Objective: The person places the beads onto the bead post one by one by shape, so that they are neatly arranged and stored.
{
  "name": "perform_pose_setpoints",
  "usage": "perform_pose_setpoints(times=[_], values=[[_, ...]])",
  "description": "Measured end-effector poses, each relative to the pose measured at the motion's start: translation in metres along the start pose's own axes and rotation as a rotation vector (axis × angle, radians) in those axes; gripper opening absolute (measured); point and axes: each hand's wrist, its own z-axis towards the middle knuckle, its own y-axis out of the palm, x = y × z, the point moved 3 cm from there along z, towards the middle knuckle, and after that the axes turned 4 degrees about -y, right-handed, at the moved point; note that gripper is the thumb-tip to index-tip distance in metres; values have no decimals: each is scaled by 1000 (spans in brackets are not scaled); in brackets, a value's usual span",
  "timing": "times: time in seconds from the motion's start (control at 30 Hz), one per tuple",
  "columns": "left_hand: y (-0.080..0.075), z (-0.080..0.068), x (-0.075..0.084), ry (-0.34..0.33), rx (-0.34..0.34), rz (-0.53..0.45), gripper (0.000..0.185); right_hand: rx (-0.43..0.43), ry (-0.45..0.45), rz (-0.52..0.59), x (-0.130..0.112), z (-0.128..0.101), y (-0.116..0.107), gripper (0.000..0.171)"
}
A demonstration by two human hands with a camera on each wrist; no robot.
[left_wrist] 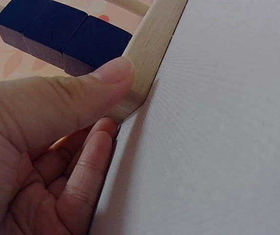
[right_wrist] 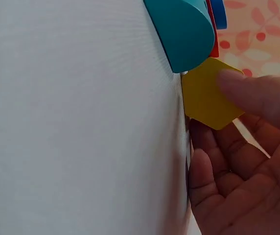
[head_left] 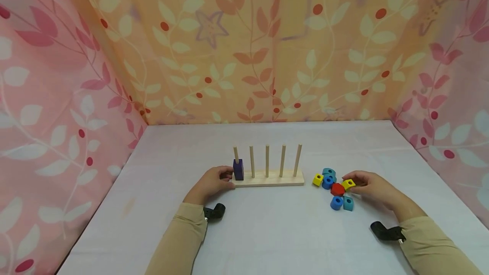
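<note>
A wooden base (head_left: 269, 179) with several upright pegs stands mid-table. Dark blue blocks (head_left: 238, 169) are stacked on its leftmost peg. My left hand (head_left: 214, 182) grips the base's left end (left_wrist: 147, 54), thumb (left_wrist: 111, 73) on top beside the blue blocks (left_wrist: 64, 32), fingers curled under the corner. My right hand (head_left: 366, 185) pinches a yellow block (head_left: 348, 184) at the right edge of a cluster of loose blocks; the right wrist view shows the thumb (right_wrist: 257, 93) lying on the yellow block (right_wrist: 206, 95), with a teal block (right_wrist: 181, 32) just beyond it.
The loose cluster holds a red block (head_left: 337, 189), blue blocks (head_left: 336, 203), teal blocks (head_left: 348, 203) and another yellow block (head_left: 318, 179). A white cloth (head_left: 267, 232) covers the table. Leaf-patterned fabric walls (head_left: 244, 46) close in the back and both sides.
</note>
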Motion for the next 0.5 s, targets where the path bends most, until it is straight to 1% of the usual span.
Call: perform_pose_setpoints(times=[0.17,0.33,0.5], values=[[-1,0,0,-3,4,8,54,9,36,-6,4,3,3,38],[-2,-1,1,-7,9,11,52,15,37,-25,6,6,4,35],[-1,0,2,9,0,10,52,25,52,-39,5,5,2,34]])
